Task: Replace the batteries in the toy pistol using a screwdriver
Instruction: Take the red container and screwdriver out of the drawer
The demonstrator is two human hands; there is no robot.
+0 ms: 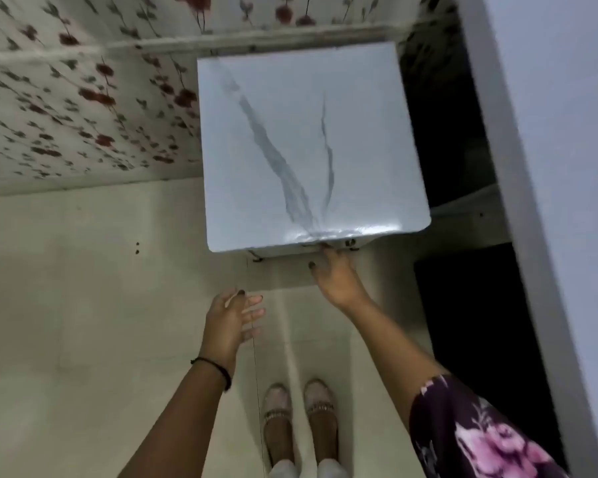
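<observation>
No toy pistol, batteries or screwdriver are in view. A small white table (pixel 311 150) with a grey marble streak stands against the wall ahead of me. My right hand (pixel 335 274) reaches to the near edge of the tabletop, with its fingertips touching just under the rim. My left hand (pixel 233 322) hovers in the air below and left of the table, fingers spread, holding nothing. A black band circles my left wrist.
Flowered wallpaper (pixel 83 98) covers the wall at left and behind the table. A tall white panel (pixel 549 167) rises at the right, with a dark gap beside it. Pale floor tiles (pixel 83 322) spread below. My two feet in light sandals (pixel 299 419) stand near the table.
</observation>
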